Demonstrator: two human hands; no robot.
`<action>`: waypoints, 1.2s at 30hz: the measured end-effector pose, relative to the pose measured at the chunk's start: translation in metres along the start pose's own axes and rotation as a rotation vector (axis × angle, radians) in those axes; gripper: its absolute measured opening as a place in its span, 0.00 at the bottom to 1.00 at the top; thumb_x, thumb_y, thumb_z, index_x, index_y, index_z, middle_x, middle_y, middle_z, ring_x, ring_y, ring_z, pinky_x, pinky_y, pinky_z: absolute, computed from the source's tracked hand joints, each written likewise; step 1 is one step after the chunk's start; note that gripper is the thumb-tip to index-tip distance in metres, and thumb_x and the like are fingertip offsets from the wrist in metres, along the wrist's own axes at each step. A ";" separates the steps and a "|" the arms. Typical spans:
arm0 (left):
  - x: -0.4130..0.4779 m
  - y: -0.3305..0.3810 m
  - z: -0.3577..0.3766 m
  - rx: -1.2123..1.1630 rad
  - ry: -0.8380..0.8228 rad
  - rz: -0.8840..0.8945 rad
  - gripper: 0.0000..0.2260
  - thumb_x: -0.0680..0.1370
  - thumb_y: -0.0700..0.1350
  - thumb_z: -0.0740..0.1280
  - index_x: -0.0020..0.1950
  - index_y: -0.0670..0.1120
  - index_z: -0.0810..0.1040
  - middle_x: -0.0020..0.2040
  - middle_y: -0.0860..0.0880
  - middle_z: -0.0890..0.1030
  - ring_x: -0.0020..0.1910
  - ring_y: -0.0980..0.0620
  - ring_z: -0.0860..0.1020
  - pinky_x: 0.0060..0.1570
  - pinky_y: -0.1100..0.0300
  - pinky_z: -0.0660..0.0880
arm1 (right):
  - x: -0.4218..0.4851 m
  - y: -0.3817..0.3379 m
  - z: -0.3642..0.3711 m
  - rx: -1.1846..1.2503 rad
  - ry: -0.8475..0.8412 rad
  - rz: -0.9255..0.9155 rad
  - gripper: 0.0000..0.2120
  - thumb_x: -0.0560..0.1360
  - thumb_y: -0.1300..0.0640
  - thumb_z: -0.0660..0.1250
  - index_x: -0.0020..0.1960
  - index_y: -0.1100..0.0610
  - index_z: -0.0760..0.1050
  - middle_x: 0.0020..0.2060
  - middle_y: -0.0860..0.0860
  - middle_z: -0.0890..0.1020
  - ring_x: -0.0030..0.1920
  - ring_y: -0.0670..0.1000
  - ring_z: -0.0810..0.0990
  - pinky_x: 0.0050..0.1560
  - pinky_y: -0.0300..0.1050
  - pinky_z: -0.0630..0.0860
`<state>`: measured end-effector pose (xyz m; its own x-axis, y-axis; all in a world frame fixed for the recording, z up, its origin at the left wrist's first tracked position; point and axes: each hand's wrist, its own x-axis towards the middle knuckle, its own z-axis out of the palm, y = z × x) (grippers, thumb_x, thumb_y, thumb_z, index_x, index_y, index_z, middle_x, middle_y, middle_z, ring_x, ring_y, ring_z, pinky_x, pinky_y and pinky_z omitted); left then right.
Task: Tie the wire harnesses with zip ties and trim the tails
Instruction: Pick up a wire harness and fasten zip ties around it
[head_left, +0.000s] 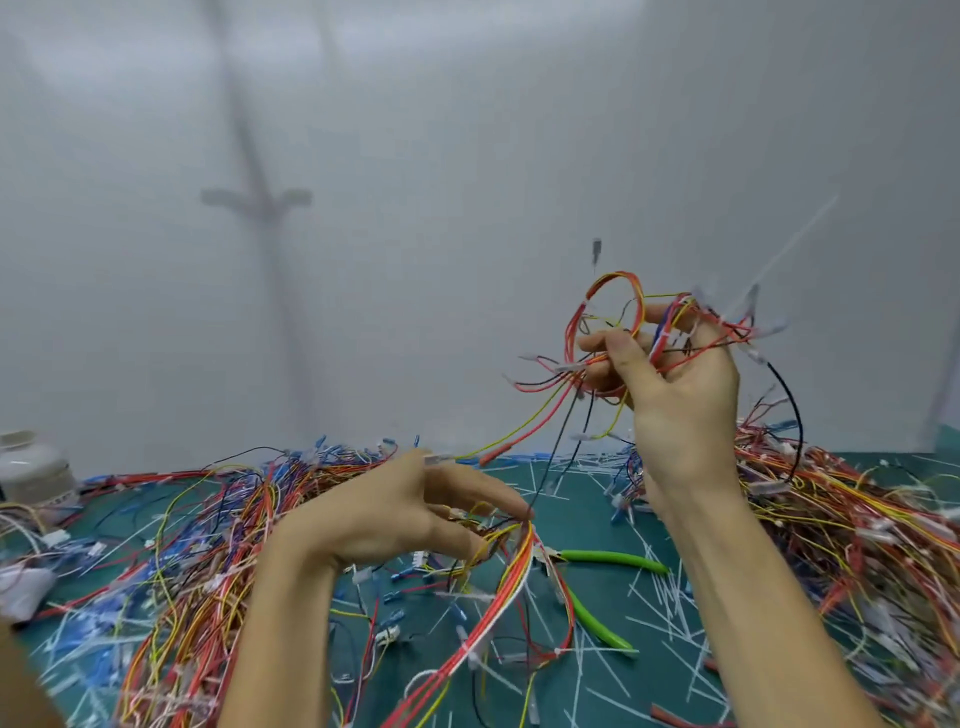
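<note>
My right hand (675, 384) is raised above the table and grips a coiled wire harness (613, 332) of red, orange and yellow wires. A white zip tie tail (795, 244) sticks up to the right from that bundle. My left hand (415, 514) is lower, over the green mat, with its fingers extended and its fingertips at a second harness (514, 577) of red and orange wires that trails down to the mat. Green-handled cutters (608, 558) lie on the mat between my forearms.
Piles of coloured wire harnesses cover the left (197, 530) and right (841, 525) of the green mat (587, 493). Cut white zip tie tails (660, 597) litter the middle. A white jar (31, 467) stands at the far left by the wall.
</note>
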<state>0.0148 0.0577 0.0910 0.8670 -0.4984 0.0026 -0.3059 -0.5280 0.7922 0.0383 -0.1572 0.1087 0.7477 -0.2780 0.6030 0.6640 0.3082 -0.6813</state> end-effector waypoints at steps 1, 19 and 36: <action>0.001 -0.001 0.000 -0.012 0.006 -0.007 0.18 0.74 0.37 0.74 0.57 0.58 0.84 0.57 0.59 0.83 0.58 0.60 0.80 0.57 0.63 0.77 | 0.001 -0.001 -0.001 0.006 0.018 -0.009 0.10 0.78 0.68 0.65 0.57 0.60 0.68 0.35 0.52 0.86 0.30 0.48 0.80 0.38 0.41 0.79; 0.032 -0.009 0.010 0.092 0.397 0.125 0.03 0.75 0.40 0.72 0.41 0.46 0.84 0.34 0.47 0.84 0.33 0.55 0.79 0.38 0.53 0.78 | -0.016 0.010 0.020 0.006 -0.225 0.130 0.12 0.78 0.67 0.66 0.59 0.66 0.69 0.35 0.55 0.85 0.30 0.49 0.81 0.36 0.41 0.79; 0.011 0.005 0.012 -0.131 0.095 -0.048 0.22 0.67 0.39 0.64 0.58 0.55 0.81 0.59 0.58 0.83 0.60 0.64 0.78 0.58 0.68 0.74 | 0.011 -0.027 -0.018 -0.015 0.030 -0.233 0.10 0.81 0.67 0.62 0.55 0.54 0.67 0.39 0.51 0.86 0.31 0.47 0.77 0.38 0.39 0.76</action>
<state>0.0183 0.0407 0.0874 0.9146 -0.4041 0.0154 -0.2146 -0.4527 0.8654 0.0290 -0.1850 0.1264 0.5737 -0.3670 0.7322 0.8183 0.2187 -0.5315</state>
